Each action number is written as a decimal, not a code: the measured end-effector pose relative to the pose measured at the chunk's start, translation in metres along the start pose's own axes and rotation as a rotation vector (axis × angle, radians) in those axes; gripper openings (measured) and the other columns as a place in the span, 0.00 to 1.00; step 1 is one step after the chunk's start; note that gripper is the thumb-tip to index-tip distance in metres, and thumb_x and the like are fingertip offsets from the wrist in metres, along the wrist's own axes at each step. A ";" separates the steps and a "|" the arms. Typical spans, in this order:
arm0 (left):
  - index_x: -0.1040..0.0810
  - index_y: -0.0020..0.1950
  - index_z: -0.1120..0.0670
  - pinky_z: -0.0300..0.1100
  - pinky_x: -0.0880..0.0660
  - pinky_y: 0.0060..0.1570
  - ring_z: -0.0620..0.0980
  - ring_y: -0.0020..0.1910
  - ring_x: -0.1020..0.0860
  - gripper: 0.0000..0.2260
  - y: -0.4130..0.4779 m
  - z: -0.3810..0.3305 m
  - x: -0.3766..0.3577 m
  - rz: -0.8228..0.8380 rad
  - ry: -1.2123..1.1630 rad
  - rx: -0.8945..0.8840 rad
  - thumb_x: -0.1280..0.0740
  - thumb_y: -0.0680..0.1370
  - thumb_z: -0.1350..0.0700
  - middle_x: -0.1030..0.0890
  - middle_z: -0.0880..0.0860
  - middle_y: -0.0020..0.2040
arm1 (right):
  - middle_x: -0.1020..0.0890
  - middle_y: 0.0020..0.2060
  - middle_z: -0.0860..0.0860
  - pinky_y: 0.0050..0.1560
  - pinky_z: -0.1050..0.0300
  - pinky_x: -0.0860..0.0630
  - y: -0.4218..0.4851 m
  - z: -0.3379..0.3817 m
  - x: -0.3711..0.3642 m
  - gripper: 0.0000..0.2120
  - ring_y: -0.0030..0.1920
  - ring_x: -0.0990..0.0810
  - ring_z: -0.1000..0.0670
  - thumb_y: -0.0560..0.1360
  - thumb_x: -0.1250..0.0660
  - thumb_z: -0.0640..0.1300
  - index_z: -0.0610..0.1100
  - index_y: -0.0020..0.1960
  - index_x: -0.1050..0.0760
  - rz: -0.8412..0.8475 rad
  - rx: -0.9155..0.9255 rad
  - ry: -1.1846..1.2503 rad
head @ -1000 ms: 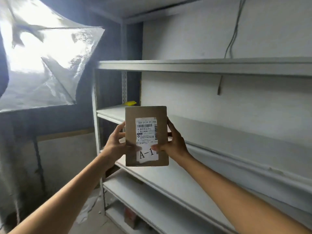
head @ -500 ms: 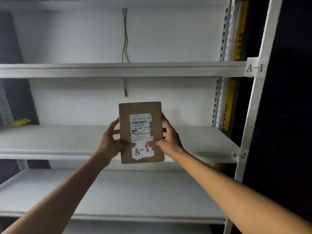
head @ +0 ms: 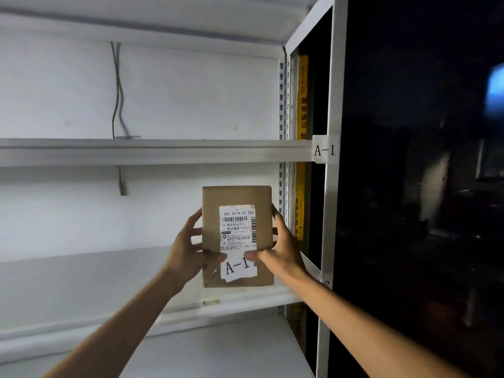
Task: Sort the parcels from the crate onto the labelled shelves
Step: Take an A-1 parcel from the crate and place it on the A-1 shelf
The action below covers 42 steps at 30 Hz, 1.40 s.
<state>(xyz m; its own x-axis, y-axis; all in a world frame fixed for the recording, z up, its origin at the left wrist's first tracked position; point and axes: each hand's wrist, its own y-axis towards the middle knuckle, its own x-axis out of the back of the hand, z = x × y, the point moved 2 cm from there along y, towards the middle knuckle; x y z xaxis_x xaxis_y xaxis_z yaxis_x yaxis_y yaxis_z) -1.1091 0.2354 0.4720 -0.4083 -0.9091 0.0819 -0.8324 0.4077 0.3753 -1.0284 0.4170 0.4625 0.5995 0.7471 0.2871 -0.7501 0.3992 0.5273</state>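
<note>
Shipping label [head: 236,227]: a white printed slip on the face of the parcel [head: 211,211]. We read "350 0174-01 555" above a barcode. The Chinese print below it is too small for us to make out.
Sticker [head: 238,266]: torn white paper under the slip, marked "A-1" in large black letters.
Shelf tag [head: 324,150]: also "A-1", fixed to the right post [head: 330,222] level with the upper shelf [head: 152,152].
Lower tag [head: 326,283]: only a "2" shows past our right arm.
Parcel: brown cardboard, upright, its face towards us. It is in the air between the upper shelf and the middle shelf [head: 81,282], near the right post and touching neither shelf.
Left hand [head: 185,252]: grips the parcel's left edge, fingers behind and thumb across the front up to the sticker.
Right hand [head: 283,249]: does the same on the right edge, its thumb meeting the sticker from the other side.
Change: half a second ago the parcel sat mid-rack and the lower tag read "A-2" in full. Now we have shifted right, the post stands just beside the parcel, and both hands hold as before.
</note>
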 end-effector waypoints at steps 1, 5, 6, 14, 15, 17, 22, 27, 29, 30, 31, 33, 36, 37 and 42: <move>0.34 0.71 0.42 0.63 0.21 0.39 0.55 0.43 0.17 0.47 -0.002 -0.004 -0.001 0.012 -0.003 -0.010 0.25 0.61 0.76 0.23 0.54 0.53 | 0.23 0.53 0.60 0.53 0.59 0.22 -0.003 0.004 0.003 0.52 0.52 0.26 0.58 0.59 0.19 0.40 0.59 0.74 0.45 -0.011 0.005 -0.001; 0.33 0.70 0.39 0.48 0.19 0.33 0.51 0.43 0.18 0.47 -0.012 -0.025 -0.004 0.039 0.015 -0.087 0.24 0.61 0.75 0.23 0.51 0.52 | 0.24 0.47 0.65 0.40 0.75 0.27 -0.016 0.019 0.014 0.51 0.47 0.24 0.65 0.61 0.21 0.35 0.57 0.73 0.45 -0.093 0.007 0.053; 0.33 0.67 0.36 0.44 0.20 0.31 0.49 0.44 0.19 0.47 -0.015 -0.032 -0.004 0.036 0.008 -0.114 0.24 0.61 0.75 0.23 0.49 0.51 | 0.22 0.45 0.67 0.36 0.78 0.29 -0.019 0.025 0.018 0.48 0.45 0.24 0.68 0.60 0.21 0.34 0.60 0.69 0.43 -0.135 0.015 0.060; 0.31 0.67 0.37 0.38 0.20 0.35 0.46 0.53 0.21 0.42 -0.029 -0.099 -0.018 0.107 -0.071 -0.309 0.22 0.63 0.69 0.22 0.45 0.57 | 0.18 0.55 0.54 0.51 0.58 0.21 -0.034 0.090 0.064 0.39 0.54 0.20 0.55 0.61 0.20 0.41 0.48 0.68 0.33 -0.266 0.060 0.051; 0.31 0.68 0.39 0.37 0.20 0.35 0.46 0.53 0.21 0.42 -0.027 -0.108 -0.019 0.104 -0.089 -0.321 0.22 0.62 0.69 0.22 0.46 0.58 | 0.18 0.53 0.55 0.46 0.66 0.22 -0.031 0.100 0.070 0.35 0.52 0.20 0.60 0.62 0.21 0.39 0.48 0.65 0.32 -0.282 0.082 0.044; 0.31 0.70 0.43 0.36 0.21 0.34 0.45 0.51 0.20 0.42 -0.018 -0.128 -0.022 0.107 -0.123 -0.342 0.22 0.62 0.69 0.22 0.47 0.58 | 0.18 0.54 0.54 0.46 0.69 0.23 -0.024 0.120 0.080 0.34 0.52 0.21 0.61 0.64 0.22 0.38 0.47 0.66 0.32 -0.291 0.112 0.043; 0.36 0.73 0.45 0.46 0.18 0.42 0.52 0.53 0.20 0.43 0.026 -0.179 -0.034 0.116 -0.028 -0.400 0.22 0.64 0.67 0.24 0.52 0.62 | 0.21 0.60 0.47 0.53 0.51 0.21 0.024 0.163 0.105 0.32 0.60 0.23 0.46 0.65 0.22 0.41 0.43 0.66 0.31 -0.273 0.167 -0.008; 0.39 0.74 0.43 0.56 0.23 0.55 0.56 0.54 0.19 0.45 0.085 -0.228 -0.040 0.103 0.106 -0.448 0.23 0.65 0.68 0.24 0.53 0.64 | 0.22 0.61 0.46 0.58 0.47 0.23 0.091 0.183 0.127 0.34 0.60 0.23 0.46 0.66 0.23 0.41 0.42 0.68 0.33 -0.240 0.208 0.023; 0.40 0.74 0.42 0.53 0.23 0.55 0.56 0.55 0.19 0.44 0.106 -0.241 -0.045 0.095 0.112 -0.462 0.24 0.66 0.69 0.25 0.52 0.65 | 0.22 0.60 0.44 0.48 0.61 0.21 0.116 0.184 0.132 0.33 0.60 0.23 0.45 0.67 0.25 0.36 0.39 0.69 0.35 -0.240 0.245 0.075; 0.40 0.74 0.42 0.55 0.24 0.56 0.57 0.57 0.20 0.43 0.115 -0.244 -0.048 0.098 0.113 -0.458 0.26 0.67 0.69 0.26 0.53 0.66 | 0.22 0.60 0.44 0.41 0.70 0.22 0.126 0.184 0.132 0.33 0.59 0.23 0.46 0.68 0.25 0.34 0.38 0.69 0.36 -0.238 0.262 0.094; 0.40 0.74 0.42 0.58 0.24 0.57 0.58 0.58 0.22 0.42 0.125 -0.246 -0.052 0.093 0.126 -0.455 0.27 0.69 0.70 0.26 0.53 0.66 | 0.22 0.59 0.45 0.34 0.75 0.26 0.137 0.182 0.133 0.34 0.57 0.23 0.47 0.68 0.26 0.32 0.37 0.69 0.37 -0.236 0.272 0.105; 0.39 0.74 0.42 0.60 0.24 0.56 0.60 0.60 0.24 0.39 0.142 -0.245 -0.057 0.062 0.153 -0.447 0.31 0.71 0.71 0.26 0.54 0.66 | 0.23 0.54 0.50 0.29 0.79 0.31 0.159 0.174 0.132 0.33 0.48 0.23 0.54 0.68 0.27 0.31 0.38 0.69 0.37 -0.223 0.284 0.108; 0.39 0.75 0.43 0.62 0.23 0.53 0.61 0.60 0.24 0.38 0.167 -0.232 -0.062 0.041 0.157 -0.434 0.34 0.72 0.72 0.27 0.56 0.66 | 0.23 0.58 0.49 0.49 0.67 0.25 0.193 0.154 0.130 0.34 0.55 0.22 0.50 0.69 0.28 0.32 0.41 0.70 0.40 -0.165 0.258 0.074; 0.40 0.75 0.44 0.63 0.23 0.52 0.62 0.60 0.24 0.38 0.175 -0.225 -0.064 0.037 0.152 -0.424 0.34 0.72 0.72 0.27 0.56 0.66 | 0.24 0.62 0.47 0.58 0.59 0.27 0.203 0.146 0.128 0.36 0.61 0.25 0.47 0.70 0.28 0.33 0.43 0.72 0.42 -0.145 0.242 0.054; 0.42 0.75 0.42 0.63 0.24 0.55 0.62 0.60 0.23 0.45 0.205 -0.194 -0.075 0.052 0.145 -0.381 0.26 0.67 0.67 0.25 0.56 0.65 | 0.29 0.69 0.46 0.69 0.48 0.34 0.232 0.121 0.117 0.41 0.69 0.32 0.45 0.73 0.30 0.38 0.46 0.77 0.52 -0.111 0.221 -0.018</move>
<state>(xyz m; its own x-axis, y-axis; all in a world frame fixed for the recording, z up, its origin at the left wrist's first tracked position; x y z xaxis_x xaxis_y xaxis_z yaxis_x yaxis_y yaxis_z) -1.1761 0.3706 0.7222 -0.3666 -0.9017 0.2293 -0.6025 0.4179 0.6800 -1.0985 0.5331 0.7157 0.6807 0.6952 0.2308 -0.6013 0.3505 0.7180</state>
